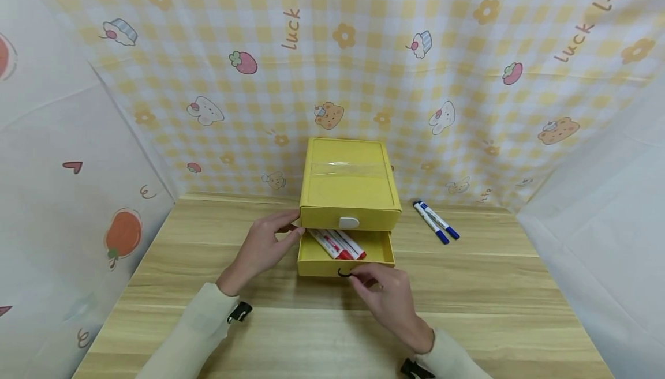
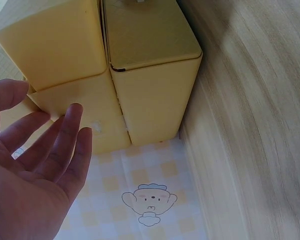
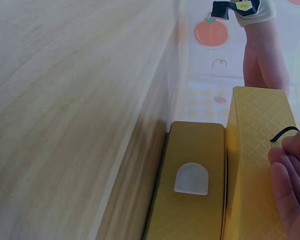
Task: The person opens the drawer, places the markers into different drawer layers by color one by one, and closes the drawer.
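Right hand (image 1: pixel 388 297) pinches black loop (image 1: pixel 343 273); left hand (image 1: pixel 264 243) loosely spread; wood table (image 1: pixel 291 338), checked cloth (image 1: pixel 291 90).

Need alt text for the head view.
A person's right hand pinches the black loop on the open drawer of a yellow box, red-capped markers inside. The left hand is at the box's left side. Two blue-capped markers lie on the wooden table to the right.
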`<state>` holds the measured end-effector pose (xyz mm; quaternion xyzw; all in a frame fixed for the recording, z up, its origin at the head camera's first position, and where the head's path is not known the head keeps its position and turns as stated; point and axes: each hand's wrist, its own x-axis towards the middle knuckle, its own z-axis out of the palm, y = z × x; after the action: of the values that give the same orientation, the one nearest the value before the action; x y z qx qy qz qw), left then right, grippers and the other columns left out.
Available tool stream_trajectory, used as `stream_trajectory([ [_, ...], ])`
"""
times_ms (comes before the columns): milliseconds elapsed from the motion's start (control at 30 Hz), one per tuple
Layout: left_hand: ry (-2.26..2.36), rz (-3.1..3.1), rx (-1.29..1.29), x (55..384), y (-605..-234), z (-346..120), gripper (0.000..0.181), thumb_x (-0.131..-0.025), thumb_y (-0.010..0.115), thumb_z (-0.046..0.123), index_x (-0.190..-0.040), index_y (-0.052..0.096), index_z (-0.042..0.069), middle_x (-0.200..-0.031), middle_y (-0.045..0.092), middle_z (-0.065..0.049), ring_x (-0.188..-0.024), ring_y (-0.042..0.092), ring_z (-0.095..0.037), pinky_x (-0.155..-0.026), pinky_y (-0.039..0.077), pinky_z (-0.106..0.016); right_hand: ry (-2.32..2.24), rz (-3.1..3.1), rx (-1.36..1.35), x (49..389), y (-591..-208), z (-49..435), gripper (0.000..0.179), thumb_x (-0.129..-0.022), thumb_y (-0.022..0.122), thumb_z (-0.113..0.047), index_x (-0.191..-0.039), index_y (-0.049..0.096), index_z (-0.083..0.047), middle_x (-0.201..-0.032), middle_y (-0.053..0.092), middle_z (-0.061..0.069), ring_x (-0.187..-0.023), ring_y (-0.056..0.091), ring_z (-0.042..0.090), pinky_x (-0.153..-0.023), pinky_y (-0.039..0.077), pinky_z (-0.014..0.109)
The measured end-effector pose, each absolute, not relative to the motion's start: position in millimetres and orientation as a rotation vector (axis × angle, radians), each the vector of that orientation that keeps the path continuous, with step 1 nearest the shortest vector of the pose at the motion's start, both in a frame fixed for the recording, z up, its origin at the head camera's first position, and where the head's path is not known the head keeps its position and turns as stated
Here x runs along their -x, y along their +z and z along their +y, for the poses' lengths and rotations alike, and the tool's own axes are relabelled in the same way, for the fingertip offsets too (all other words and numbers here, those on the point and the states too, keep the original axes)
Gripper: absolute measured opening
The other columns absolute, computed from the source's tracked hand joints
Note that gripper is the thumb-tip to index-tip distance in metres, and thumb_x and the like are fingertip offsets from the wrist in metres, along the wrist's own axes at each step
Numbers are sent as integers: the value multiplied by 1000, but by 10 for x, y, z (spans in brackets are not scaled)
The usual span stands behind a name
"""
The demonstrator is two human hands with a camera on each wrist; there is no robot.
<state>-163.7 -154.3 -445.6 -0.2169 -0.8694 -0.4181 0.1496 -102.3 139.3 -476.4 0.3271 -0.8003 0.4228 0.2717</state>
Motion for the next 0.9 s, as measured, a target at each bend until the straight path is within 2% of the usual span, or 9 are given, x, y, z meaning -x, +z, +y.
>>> stream_trajectory([
  [633,-1195,-2501,618,1632,-4455,-1541,39,-105,78,14,-139,73,-4,-138,73,-20,-105,79,-32,-90,67,-51,1150,-2151,-854,1222,-4790,1373,21,-81,90,11,-94,82,-3,-87,81,4,-71,75,12,-65,63,19],
  [733,-1197,-2506,612,1630,-4454,-1544,39,-105,77,15,-139,73,-4,-139,73,-20,-105,79,-32,-90,67,-51,1152,-2160,-853,1255,-4794,1377,17,-83,90,7,-95,82,-3,-86,81,4,-71,75,12,-64,63,19],
  [900,-1192,-2519,604,1626,-4444,-1549,40,-105,77,16,-139,73,-5,-140,72,-21,-106,79,-32,-89,67,-52,1155,-2156,-871,1311,-4806,1389,5,-93,86,-3,-96,82,-3,-87,81,5,-71,75,13,-64,63,21],
])
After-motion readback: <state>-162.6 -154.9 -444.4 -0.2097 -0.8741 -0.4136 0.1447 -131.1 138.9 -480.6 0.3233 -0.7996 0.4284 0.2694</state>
